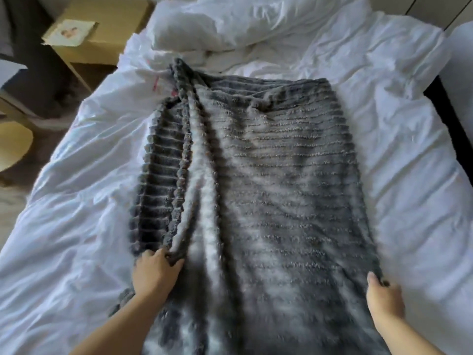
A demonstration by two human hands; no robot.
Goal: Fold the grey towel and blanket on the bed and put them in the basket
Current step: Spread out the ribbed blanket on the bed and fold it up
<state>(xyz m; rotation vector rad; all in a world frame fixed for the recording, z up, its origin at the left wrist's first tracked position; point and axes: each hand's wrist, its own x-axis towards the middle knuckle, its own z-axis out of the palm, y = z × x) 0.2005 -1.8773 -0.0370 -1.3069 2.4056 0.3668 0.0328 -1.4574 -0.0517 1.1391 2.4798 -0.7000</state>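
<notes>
While each hand grips an edge, the blanket lies between.

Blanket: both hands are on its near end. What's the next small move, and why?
Probably draw the left hand, with the edge it grips, across toward the right hand. The blanket lies lengthwise on the bed. Its left strip is turned over and bunched in that grip, while the right hand holds the opposite edge. Bringing them together would likely complete the fold.
</notes>
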